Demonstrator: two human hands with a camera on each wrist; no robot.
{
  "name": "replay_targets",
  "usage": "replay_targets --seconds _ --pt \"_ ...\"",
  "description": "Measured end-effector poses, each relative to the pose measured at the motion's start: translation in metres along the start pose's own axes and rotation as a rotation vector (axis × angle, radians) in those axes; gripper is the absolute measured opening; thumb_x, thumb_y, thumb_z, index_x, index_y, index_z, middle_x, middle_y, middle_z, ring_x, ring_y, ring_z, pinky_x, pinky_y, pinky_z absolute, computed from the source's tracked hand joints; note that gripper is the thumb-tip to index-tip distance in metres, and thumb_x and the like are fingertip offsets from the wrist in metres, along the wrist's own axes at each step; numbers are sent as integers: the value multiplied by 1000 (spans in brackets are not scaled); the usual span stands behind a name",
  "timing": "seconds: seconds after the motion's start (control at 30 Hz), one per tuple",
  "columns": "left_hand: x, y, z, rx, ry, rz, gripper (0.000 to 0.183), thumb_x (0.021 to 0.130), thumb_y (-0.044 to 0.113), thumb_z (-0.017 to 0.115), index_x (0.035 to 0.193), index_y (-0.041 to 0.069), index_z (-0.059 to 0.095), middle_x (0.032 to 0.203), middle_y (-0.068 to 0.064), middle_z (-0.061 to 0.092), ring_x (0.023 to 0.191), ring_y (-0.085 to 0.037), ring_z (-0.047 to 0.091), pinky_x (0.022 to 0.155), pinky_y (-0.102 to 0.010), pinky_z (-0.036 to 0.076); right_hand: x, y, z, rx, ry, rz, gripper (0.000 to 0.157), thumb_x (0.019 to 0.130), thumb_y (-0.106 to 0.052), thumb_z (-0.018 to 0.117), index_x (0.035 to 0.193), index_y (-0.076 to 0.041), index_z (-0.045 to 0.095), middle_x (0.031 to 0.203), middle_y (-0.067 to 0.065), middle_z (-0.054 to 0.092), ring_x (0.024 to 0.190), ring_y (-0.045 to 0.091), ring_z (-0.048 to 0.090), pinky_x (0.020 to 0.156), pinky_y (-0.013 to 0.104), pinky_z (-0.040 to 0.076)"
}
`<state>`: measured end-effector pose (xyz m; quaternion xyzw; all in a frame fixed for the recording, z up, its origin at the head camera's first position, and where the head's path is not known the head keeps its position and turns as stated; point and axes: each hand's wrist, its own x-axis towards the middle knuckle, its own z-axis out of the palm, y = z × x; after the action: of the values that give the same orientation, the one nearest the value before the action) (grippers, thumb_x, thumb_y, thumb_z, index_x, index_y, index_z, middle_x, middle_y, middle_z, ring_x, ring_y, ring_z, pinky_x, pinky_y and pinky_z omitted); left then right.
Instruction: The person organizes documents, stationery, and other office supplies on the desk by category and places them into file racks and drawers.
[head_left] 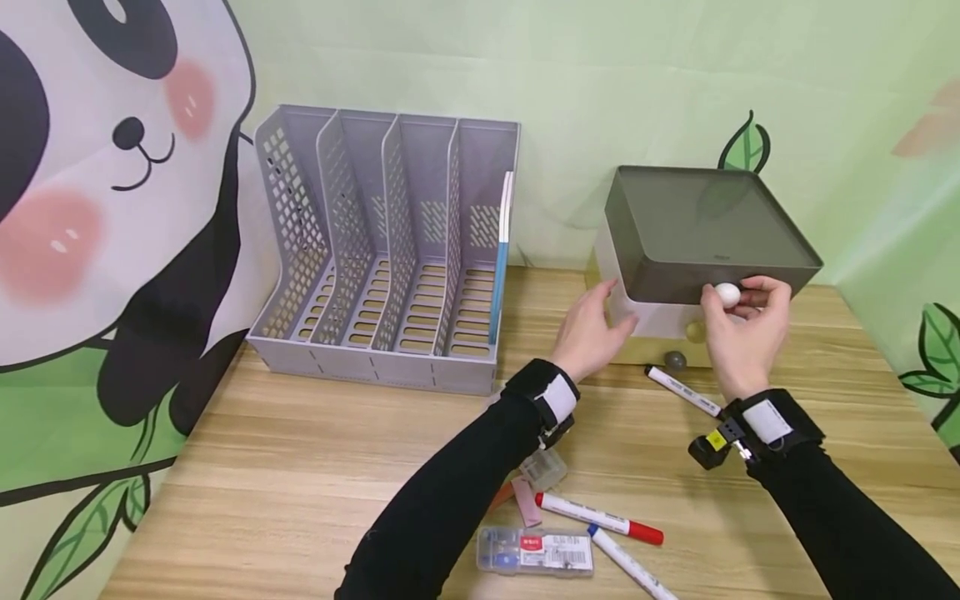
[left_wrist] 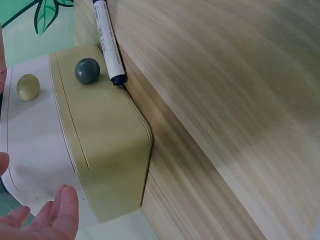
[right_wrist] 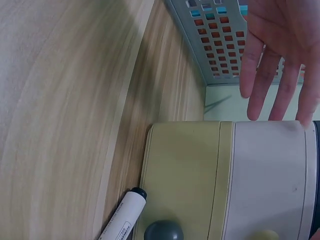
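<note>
A small drawer box [head_left: 651, 320] stands at the right of the table, with a dark grey top section, a white drawer and a yellow drawer [left_wrist: 112, 130]. My right hand [head_left: 746, 342] pinches the round white knob [head_left: 727, 294] on the dark grey section between thumb and fingers. Beside the box's left front corner is my left hand [head_left: 588, 337], fingers spread and relaxed, fingertips right at the white side. Below the white knob are a yellow knob [left_wrist: 28, 87] and a dark grey knob [left_wrist: 87, 71]. A dark-capped marker [head_left: 684, 392] lies at the box's foot.
A grey file rack [head_left: 375, 367] with thin booklets [head_left: 500, 267] in its right slot stands left of the box. Nearer me lie a red marker [head_left: 600, 515], a blue-capped marker [head_left: 630, 562], a clear plastic case [head_left: 536, 552] and a pink strip [head_left: 527, 502]. A printed cloth hangs behind.
</note>
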<state>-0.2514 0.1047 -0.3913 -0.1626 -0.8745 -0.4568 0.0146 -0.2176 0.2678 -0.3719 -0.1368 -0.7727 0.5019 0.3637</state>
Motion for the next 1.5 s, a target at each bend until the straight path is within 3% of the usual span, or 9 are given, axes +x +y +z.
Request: replay_targets --seconds 0.23,0.47,1.5 --pt "6 1 6 5 26 14 62 90 28 63 144 11 38 135 -6 52 104 -17 60 85 -26 48 5 8 2 15 0 -26 31 83 -16 67 104 -6 46 87 -5 50 68 3 53 65 13 45" --pt "9 2 9 81 50 12 61 91 30 63 144 11 38 135 -7 52 109 -18 58 90 -29 48 4 8 1 1 0 -60 26 85 -14 65 101 -3 48 83 -4 51 67 3 53 62 11 44" --pt "6 0 5 122 85 13 61 90 30 64 143 10 39 131 -8 55 112 -22 57 88 -34 50 2 8 -2 -44 -85 -79 33 85 -18 66 105 2 49 82 -3 55 68 3 54 59 8 43"
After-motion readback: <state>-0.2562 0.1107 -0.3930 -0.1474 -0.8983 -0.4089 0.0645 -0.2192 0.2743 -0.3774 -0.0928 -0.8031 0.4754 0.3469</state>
